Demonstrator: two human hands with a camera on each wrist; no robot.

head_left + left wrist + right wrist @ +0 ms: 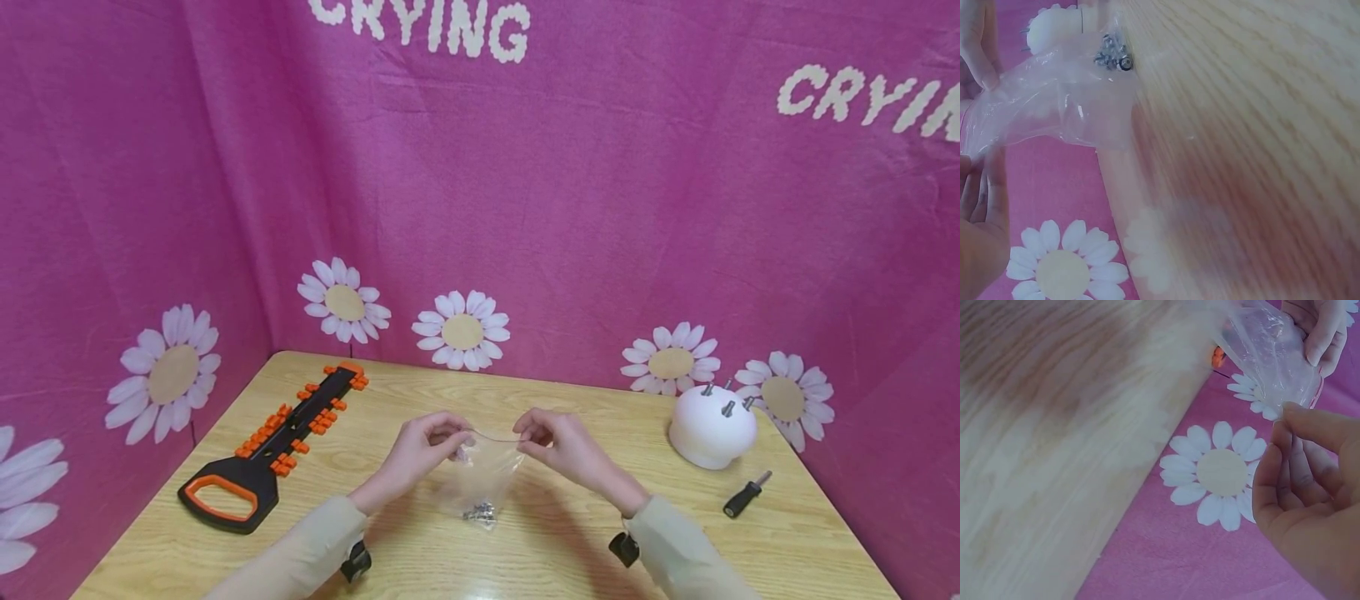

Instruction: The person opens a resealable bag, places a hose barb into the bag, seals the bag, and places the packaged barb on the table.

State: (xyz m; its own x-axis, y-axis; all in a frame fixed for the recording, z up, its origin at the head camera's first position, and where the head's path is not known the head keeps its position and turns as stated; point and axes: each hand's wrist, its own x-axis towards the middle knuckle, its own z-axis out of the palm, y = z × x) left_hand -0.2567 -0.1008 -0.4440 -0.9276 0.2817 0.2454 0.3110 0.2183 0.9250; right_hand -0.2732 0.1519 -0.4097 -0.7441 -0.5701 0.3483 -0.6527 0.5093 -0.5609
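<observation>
A clear zip bag hangs between my two hands above the middle of the table. Small metal screws or similar hardware lie bunched in its bottom corner; their exact kind is too small to tell. My left hand pinches the bag's top edge at the left. At the other end of that edge, my right hand pinches it between thumb and fingers. The right wrist view shows this pinch closely, with the clear plastic stretching toward the left hand. In the left wrist view the metal pieces show through the plastic.
On the left lies a black holder with orange clips and an orange-rimmed handle. A white rounded base with metal posts stands at the right, and a black-handled screwdriver lies in front of it. Pink flowered cloth surrounds the wooden table.
</observation>
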